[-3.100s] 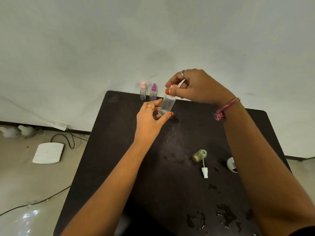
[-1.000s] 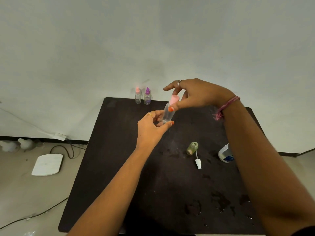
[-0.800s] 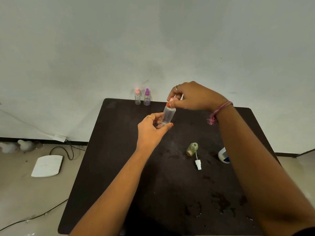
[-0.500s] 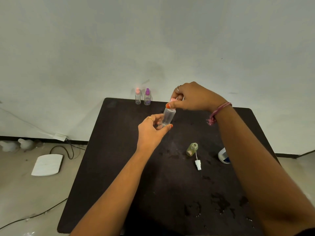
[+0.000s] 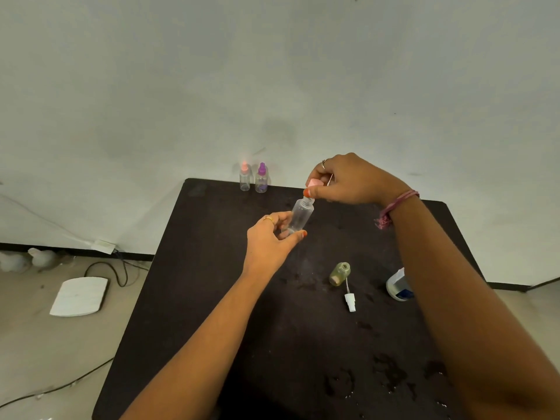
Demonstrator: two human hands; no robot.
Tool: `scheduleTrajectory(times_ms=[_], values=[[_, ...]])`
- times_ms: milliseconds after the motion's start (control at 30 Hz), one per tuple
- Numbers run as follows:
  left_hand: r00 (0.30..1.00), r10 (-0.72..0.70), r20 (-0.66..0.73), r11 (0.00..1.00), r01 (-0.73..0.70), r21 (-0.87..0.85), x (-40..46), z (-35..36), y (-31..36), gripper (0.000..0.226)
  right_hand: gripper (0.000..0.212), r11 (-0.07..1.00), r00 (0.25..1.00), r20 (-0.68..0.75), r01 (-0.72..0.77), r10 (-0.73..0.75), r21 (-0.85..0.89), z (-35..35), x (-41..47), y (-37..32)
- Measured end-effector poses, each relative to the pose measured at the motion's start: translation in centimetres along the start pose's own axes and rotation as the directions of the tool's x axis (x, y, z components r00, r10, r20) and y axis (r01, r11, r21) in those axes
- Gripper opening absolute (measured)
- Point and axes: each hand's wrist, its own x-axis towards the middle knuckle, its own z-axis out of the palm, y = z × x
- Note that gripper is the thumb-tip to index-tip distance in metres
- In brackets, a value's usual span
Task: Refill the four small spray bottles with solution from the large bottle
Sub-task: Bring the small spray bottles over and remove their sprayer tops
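My left hand grips the base of a small clear spray bottle, tilted over the black table. At the bottle's neck my right hand pinches its pink spray cap. Two capped small bottles stand at the table's far edge, one with a pink cap and one with a purple cap. A greenish small bottle lies uncapped on its side, its white spray head beside it. The large white bottle sits at the right, partly hidden by my right forearm.
Wet patches spot the table's near right area. On the floor to the left lie a white flat board and black cables. A pale wall rises directly behind the table.
The pink cap, tilted off the neck a second ago, was brought down to the bottle's mouth. It now sits just above the neck in my right fingers.
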Motion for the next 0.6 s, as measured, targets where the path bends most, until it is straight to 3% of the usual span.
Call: scheduleTrajectory(times_ms=[133, 300, 467, 600], values=[[0.999, -0.038, 0.007, 0.999, 0.038, -0.002, 0.2, 0.2, -1.0, 0.051, 0.024, 1.000, 1.000, -0.023, -0.006, 0.006, 0.001, -1.6, -0.2, 0.7], [0.995, -0.081, 0.060, 0.996, 0.080, 0.025, 0.4, 0.8, -2.6, 0.044, 0.023, 0.995, 0.987, -0.149, -0.047, 0.059, 0.084, -1.3, -0.5, 1.7], [0.991, -0.107, 0.076, 0.991, 0.100, 0.092, 0.7, 2.0, -5.0, 0.034, 0.022, 0.944, 0.938, -0.310, -0.051, 0.158, 0.326, 2.9, -1.0, 2.5], [0.977, -0.183, 0.113, 0.974, 0.164, 0.155, 0.9, 3.0, -6.8, 0.038, 0.027, 0.808, 0.864, -0.351, -0.103, 0.362, 0.580, 9.2, -1.9, 3.3]])
